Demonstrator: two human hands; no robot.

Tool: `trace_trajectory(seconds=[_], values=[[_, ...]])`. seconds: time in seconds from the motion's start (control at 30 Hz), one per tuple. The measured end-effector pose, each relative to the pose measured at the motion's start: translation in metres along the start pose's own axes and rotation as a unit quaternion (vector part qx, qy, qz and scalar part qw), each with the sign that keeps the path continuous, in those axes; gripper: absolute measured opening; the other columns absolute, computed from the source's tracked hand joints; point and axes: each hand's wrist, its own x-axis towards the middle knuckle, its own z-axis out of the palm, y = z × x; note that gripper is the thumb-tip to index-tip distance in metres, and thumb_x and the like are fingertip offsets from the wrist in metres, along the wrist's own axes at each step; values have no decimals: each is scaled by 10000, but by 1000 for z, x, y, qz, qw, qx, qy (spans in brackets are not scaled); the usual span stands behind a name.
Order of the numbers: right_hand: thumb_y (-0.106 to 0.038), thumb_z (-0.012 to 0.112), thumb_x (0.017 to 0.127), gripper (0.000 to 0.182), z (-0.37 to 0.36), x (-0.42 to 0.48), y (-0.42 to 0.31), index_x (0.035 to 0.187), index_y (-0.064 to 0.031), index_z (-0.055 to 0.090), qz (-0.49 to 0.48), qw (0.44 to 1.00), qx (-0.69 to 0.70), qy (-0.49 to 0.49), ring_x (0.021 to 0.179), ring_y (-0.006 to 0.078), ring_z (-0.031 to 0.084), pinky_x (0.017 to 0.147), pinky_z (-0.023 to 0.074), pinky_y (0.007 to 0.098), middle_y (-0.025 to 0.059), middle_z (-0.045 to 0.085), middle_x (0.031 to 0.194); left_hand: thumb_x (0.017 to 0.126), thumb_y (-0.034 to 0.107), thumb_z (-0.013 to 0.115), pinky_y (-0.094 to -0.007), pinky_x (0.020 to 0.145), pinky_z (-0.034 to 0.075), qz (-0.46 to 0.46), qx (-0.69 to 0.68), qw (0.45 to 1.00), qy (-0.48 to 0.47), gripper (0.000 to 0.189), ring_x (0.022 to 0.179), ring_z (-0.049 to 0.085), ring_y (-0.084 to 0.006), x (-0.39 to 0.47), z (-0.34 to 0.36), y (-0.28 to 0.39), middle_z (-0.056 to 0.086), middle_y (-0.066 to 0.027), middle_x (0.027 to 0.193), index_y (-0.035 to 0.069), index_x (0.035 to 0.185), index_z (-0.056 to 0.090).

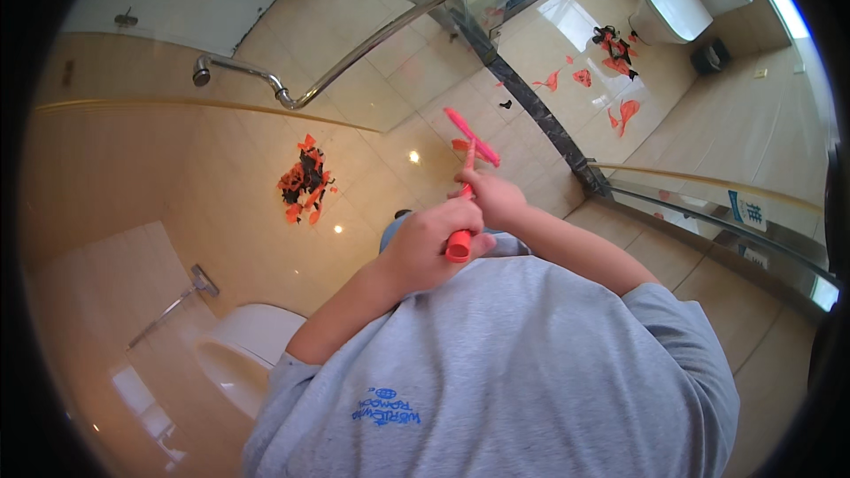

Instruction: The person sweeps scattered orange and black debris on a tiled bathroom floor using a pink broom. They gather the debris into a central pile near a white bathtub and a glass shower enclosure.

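Observation:
My left hand (435, 232) grips the upper end of a broom's red handle (458, 247), near its hollow-looking end. Further down the same handle, my right hand (495, 198) is closed around it. The pink broom head (473, 137) is over the tiled floor ahead of me, and an orange-red scrap (459, 145) shows beside it. Left of the broom lies a pile of crumpled orange-red and black scraps (305, 179), perhaps plastic or paper. A small black scrap (506, 104) is beyond the broom head, near a dark stone threshold (531, 123).
Past the threshold, more scraps (614, 50) lie near a white toilet (677, 6) and a black bin (710, 56). A bent metal door handle (358, 60) crosses the upper left. Glass panels stand at right. A floor squeegee (204, 281) and white ceramic fixture (249, 345) are at left.

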Motion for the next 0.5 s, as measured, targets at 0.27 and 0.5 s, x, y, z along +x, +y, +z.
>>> trace_trajectory(seconds=[0.27,0.5], values=[[-411,702,954,567,-22,48,54,1367,-44,575,123,986,5,112,1185,419,644,970,531,477,254,676,1246,944,80,744,-347,918,508,8,-131,991,25,133,980,633,-249,52,15,-78,645,-89,1018,40,995,627],[-374,729,940,585,43,115,94,1381,-33,554,155,976,-15,152,1054,399,700,873,548,470,244,711,1119,952,110,739,-353,895,510,20,-140,988,66,151,960,627,-249,55,14,-158,638,-92,1009,56,1008,609]])
